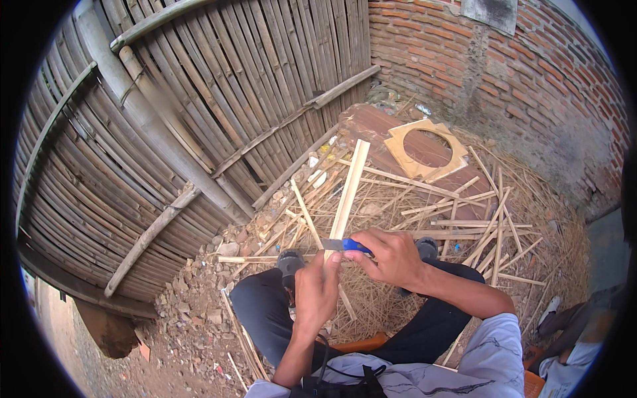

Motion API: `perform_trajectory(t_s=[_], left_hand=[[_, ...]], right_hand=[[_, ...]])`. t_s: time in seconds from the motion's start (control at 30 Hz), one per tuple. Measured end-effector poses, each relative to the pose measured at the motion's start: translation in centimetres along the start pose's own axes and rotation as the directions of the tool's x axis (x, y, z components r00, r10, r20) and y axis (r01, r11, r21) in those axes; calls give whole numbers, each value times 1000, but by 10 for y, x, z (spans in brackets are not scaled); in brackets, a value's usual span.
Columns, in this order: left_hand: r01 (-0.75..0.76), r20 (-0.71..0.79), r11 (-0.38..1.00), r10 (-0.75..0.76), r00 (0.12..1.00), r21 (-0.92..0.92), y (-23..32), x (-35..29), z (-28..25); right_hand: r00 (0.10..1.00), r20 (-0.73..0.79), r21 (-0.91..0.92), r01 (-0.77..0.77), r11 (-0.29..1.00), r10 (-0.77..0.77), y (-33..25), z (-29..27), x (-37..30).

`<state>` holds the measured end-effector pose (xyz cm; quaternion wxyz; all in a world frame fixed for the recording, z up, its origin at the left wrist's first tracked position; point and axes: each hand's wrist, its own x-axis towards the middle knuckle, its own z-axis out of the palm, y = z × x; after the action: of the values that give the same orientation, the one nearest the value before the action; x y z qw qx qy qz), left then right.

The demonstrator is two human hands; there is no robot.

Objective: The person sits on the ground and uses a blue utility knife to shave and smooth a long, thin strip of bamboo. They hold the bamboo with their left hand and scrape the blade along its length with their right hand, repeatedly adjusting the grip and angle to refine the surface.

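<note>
My left hand is closed around the near end of a long pale bamboo strip, which points away from me. In my right hand is a knife with a blue handle. Its flat grey blade lies across the strip, close to my left thumb. The fingers of my right hand wrap the handle, and the two hands nearly meet. Where the blade's edge touches the strip is too small to make out.
Several cut bamboo strips lie scattered over straw-like shavings. A brown board bears a cardboard piece with a round hole. A bamboo fence stands left, a brick wall behind. Another person's leg shows at right.
</note>
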<state>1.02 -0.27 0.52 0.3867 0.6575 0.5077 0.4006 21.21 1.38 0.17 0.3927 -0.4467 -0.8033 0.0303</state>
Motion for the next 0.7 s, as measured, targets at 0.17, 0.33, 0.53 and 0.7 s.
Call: perform_trajectory(t_s=[0.17, 0.33, 0.53, 0.7], left_hand=[[10, 8, 999, -9, 1000, -51, -8, 1, 2], [23, 8, 998, -22, 1000, -62, -11, 0, 0], [-13, 7, 1000, 14, 1000, -12, -16, -4, -5], [63, 95, 997, -58, 994, -50, -30, -28, -9]], right_hand=[[1000, -19, -12, -3, 1000, 3, 2, -1, 1], [1000, -7, -34, 17, 999, -17, 1, -4, 6], [991, -137, -93, 1, 996, -13, 15, -5, 9], [914, -336, -164, -296, 941, 229, 65, -44, 33]])
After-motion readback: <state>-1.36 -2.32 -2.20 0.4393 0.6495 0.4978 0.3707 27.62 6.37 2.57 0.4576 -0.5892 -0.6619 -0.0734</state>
